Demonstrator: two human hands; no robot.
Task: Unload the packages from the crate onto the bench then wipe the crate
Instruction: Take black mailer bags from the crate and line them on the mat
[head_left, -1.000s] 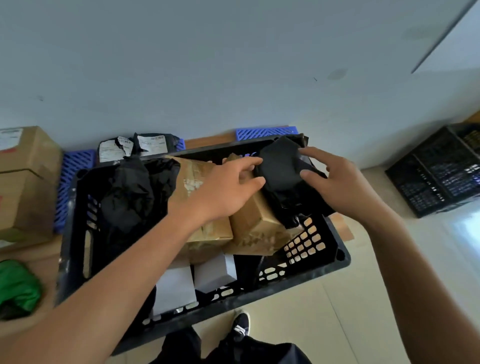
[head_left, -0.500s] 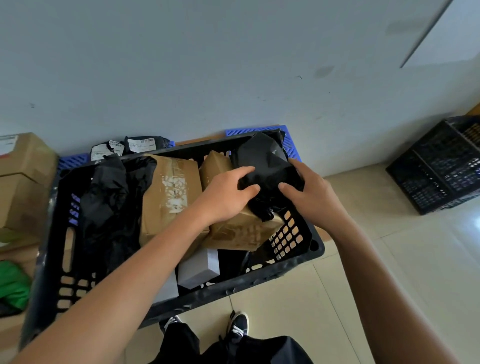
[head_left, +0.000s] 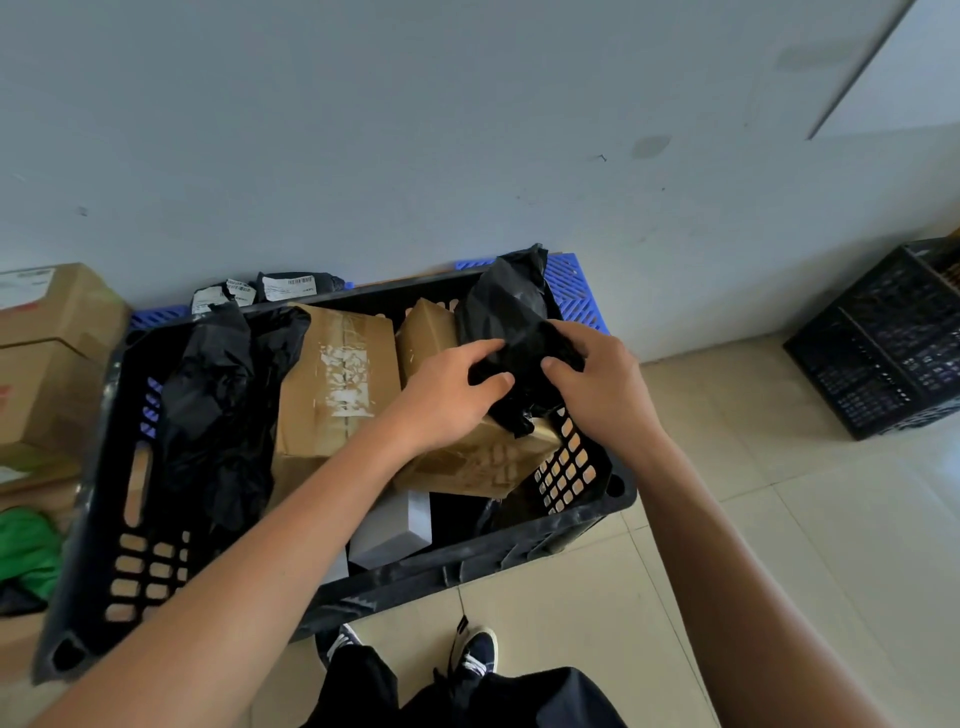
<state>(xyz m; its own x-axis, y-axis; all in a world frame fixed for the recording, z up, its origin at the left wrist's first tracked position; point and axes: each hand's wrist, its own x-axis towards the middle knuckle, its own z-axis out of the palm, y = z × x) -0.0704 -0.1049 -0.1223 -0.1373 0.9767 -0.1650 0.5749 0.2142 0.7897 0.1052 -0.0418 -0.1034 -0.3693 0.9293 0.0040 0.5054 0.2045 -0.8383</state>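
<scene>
A black plastic crate (head_left: 467, 564) stands on the bench in front of me, filled with packages. At its right end lies a black plastic-wrapped package (head_left: 506, 317). My left hand (head_left: 449, 395) grips its near left side and my right hand (head_left: 597, 384) grips its right side. Under it sits a taped cardboard box (head_left: 467, 462), with a second cardboard box (head_left: 335, 379) to its left. A crumpled black bag package (head_left: 218, 400) fills the crate's left part. A grey-white box (head_left: 392, 530) lies low at the crate's front.
Cardboard boxes (head_left: 49, 358) are stacked at the left, with a green bag (head_left: 26, 545) below them. Black labelled parcels (head_left: 260, 291) lie behind the crate on a blue pallet (head_left: 576, 291). A second black crate (head_left: 883, 338) stands on the tiled floor at the right. A wall is close behind.
Both hands have closed in on the black wrapped package, their fingers now curled into it. The view has shifted a little to the right.
</scene>
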